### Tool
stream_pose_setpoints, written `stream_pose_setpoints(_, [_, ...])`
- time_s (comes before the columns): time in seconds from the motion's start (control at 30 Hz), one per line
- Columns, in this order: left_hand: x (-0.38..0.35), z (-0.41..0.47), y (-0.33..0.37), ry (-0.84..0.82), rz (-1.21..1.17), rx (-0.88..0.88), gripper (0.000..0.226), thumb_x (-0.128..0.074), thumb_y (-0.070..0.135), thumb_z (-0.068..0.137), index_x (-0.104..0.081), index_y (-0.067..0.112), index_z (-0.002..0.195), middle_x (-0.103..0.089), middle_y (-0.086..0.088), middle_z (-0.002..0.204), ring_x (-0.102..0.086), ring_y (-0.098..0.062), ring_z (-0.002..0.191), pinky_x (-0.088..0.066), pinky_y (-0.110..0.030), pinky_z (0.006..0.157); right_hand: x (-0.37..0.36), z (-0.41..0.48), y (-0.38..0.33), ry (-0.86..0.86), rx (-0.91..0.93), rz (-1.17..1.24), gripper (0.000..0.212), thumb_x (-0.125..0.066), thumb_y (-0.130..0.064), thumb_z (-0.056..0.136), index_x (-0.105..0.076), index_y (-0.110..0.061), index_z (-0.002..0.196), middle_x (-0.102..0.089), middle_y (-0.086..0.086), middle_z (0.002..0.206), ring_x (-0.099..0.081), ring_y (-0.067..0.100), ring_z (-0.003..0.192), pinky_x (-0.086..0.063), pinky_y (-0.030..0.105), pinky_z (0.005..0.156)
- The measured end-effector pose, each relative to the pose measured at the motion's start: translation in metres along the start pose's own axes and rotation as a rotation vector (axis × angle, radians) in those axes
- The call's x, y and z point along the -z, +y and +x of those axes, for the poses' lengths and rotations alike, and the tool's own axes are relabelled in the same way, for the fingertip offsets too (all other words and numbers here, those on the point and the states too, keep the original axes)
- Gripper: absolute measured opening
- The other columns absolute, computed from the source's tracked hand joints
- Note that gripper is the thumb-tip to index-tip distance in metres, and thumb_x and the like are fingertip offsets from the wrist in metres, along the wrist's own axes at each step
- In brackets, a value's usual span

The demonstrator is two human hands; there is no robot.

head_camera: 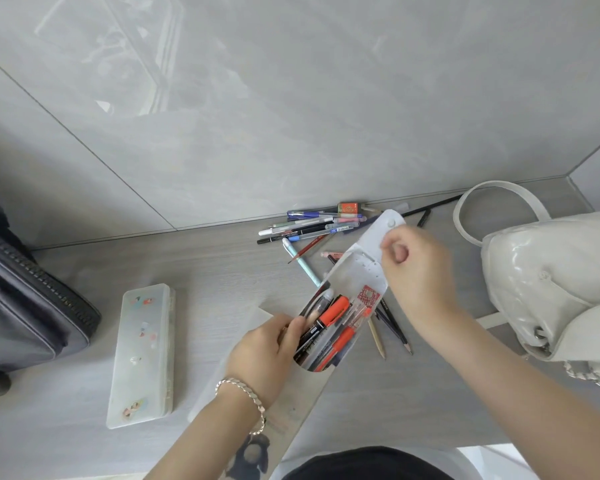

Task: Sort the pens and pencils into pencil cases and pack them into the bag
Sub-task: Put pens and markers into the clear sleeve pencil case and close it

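A soft white pencil case (362, 268) with a snap flap lies open at the table's middle, holding several red and black pens (329, 327). My left hand (267, 348) grips the case's near left edge. My right hand (418, 268) pinches the flap at the far end. A pile of loose pens (312, 226) lies behind the case by the wall. Two pencils (390, 332) rest just right of the case. A translucent hard pencil case (142, 355), lid closed, lies to the left. The cream quilted bag (551, 289) sits at the right.
A dark grey bag (25, 306) stands at the left edge of the table. A small orange eraser box (349, 208) sits against the grey wall. A black stick (426, 210) lies along the wall behind my right hand.
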State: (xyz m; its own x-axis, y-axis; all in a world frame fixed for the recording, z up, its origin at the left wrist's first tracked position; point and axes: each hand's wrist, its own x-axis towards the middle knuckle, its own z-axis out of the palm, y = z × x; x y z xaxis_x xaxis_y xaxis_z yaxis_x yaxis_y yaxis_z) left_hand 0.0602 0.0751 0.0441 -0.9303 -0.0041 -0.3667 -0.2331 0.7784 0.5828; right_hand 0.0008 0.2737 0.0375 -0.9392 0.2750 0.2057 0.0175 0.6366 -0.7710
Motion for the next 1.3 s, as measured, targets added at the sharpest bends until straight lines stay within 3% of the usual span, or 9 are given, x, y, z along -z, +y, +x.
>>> stream_pose_setpoints(0.17, [-0.003, 0.0, 0.01, 0.052, -0.048, -0.01, 0.033, -0.038, 0.041, 0.094, -0.05, 0.03, 0.066, -0.054, 0.005, 0.058, -0.048, -0.007, 0.056, -0.036, -0.019, 0.053, -0.01, -0.034, -0.018, -0.321, 0.139, 0.132, 0.023, -0.055, -0.026, 0.089, -0.068, -0.009, 0.097, -0.066, -0.001, 0.084, -0.062, 0.014, 0.077, -0.051, 0.024, 0.071])
stream_pose_setpoints(0.4, [-0.013, -0.004, 0.019, 0.135, 0.019, -0.074, 0.038, -0.032, 0.039, 0.097, -0.056, 0.015, 0.079, -0.051, 0.005, 0.059, -0.047, -0.016, 0.058, -0.034, -0.025, 0.053, -0.018, -0.05, -0.03, -0.207, 0.024, 0.017, 0.047, -0.051, -0.056, 0.075, -0.064, -0.016, 0.096, -0.068, 0.0, 0.081, -0.061, 0.021, 0.078, -0.052, 0.035, 0.072])
stream_pose_setpoints(0.53, [-0.015, -0.003, 0.018, 0.129, 0.052, -0.054, 0.04, -0.029, 0.039, 0.097, -0.054, 0.015, 0.078, -0.05, 0.005, 0.058, -0.046, -0.013, 0.055, -0.034, -0.023, 0.05, -0.014, -0.041, -0.03, -0.329, -0.032, 0.045, 0.045, -0.072, -0.047, 0.07, -0.062, -0.016, 0.101, -0.061, -0.008, 0.081, -0.058, 0.01, 0.079, -0.047, 0.023, 0.076])
stream_pose_setpoints(0.7, [-0.009, 0.006, 0.016, 0.07, -0.134, 0.064, 0.047, -0.031, 0.039, 0.097, -0.057, 0.005, 0.079, -0.051, 0.0, 0.061, -0.044, -0.011, 0.055, -0.035, -0.023, 0.054, -0.011, -0.05, -0.013, -0.213, 0.259, -0.159, 0.052, -0.033, -0.046, 0.094, -0.062, -0.006, 0.111, -0.067, 0.006, 0.103, -0.057, 0.022, 0.098, -0.035, 0.025, 0.092])
stream_pose_setpoints(0.8, [-0.012, 0.009, 0.02, 0.037, -0.142, 0.074, 0.046, -0.032, 0.039, 0.097, -0.051, 0.008, 0.069, -0.044, 0.003, 0.055, -0.041, -0.012, 0.052, -0.032, -0.024, 0.05, -0.015, -0.055, -0.005, -0.149, 0.292, -0.139, 0.043, -0.04, -0.034, 0.091, -0.062, -0.001, 0.11, -0.068, 0.009, 0.103, -0.049, 0.016, 0.1, -0.036, 0.03, 0.097])
stream_pose_setpoints(0.93, [-0.013, 0.013, 0.022, 0.015, -0.154, 0.081, 0.046, -0.031, 0.039, 0.097, -0.052, 0.008, 0.071, -0.045, 0.002, 0.057, -0.041, -0.011, 0.053, -0.032, -0.018, 0.047, -0.014, -0.055, -0.004, -0.076, 0.012, 0.193, 0.058, -0.062, -0.047, 0.076, -0.046, -0.017, 0.123, -0.049, -0.012, 0.118, -0.043, 0.012, 0.117, -0.034, 0.025, 0.102])
stream_pose_setpoints(1.03, [-0.009, 0.018, 0.025, 0.02, -0.204, 0.044, 0.046, -0.031, 0.039, 0.097, -0.05, 0.008, 0.07, -0.043, 0.002, 0.058, -0.039, -0.011, 0.054, -0.034, -0.014, 0.051, -0.019, -0.051, -0.008, -0.095, -0.521, 0.725, 0.1, -0.082, -0.054, 0.048, -0.041, -0.015, 0.131, -0.048, -0.002, 0.129, -0.047, 0.017, 0.123, -0.039, 0.033, 0.104])
stream_pose_setpoints(1.17, [-0.009, 0.019, 0.028, -0.058, -0.104, -0.054, 0.044, -0.03, 0.04, 0.097, -0.045, 0.016, 0.063, -0.044, 0.004, 0.057, -0.041, -0.009, 0.055, -0.034, -0.015, 0.054, -0.019, -0.043, -0.01, -0.362, -0.831, 1.163, 0.069, -0.087, -0.044, 0.042, -0.066, -0.011, 0.099, -0.071, 0.012, 0.095, -0.069, 0.026, 0.085, -0.058, 0.036, 0.069])
stream_pose_setpoints(1.3, [-0.008, 0.013, 0.036, -0.005, 0.056, -0.148, 0.035, -0.029, 0.04, 0.097, -0.052, 0.019, 0.081, -0.055, 0.001, 0.071, -0.055, -0.019, 0.073, -0.035, -0.024, 0.061, -0.021, -0.04, -0.017, -0.217, -0.886, 1.131, 0.039, -0.074, -0.015, 0.064, -0.064, -0.004, 0.1, -0.07, 0.014, 0.09, -0.07, 0.022, 0.069, -0.057, 0.029, 0.055])
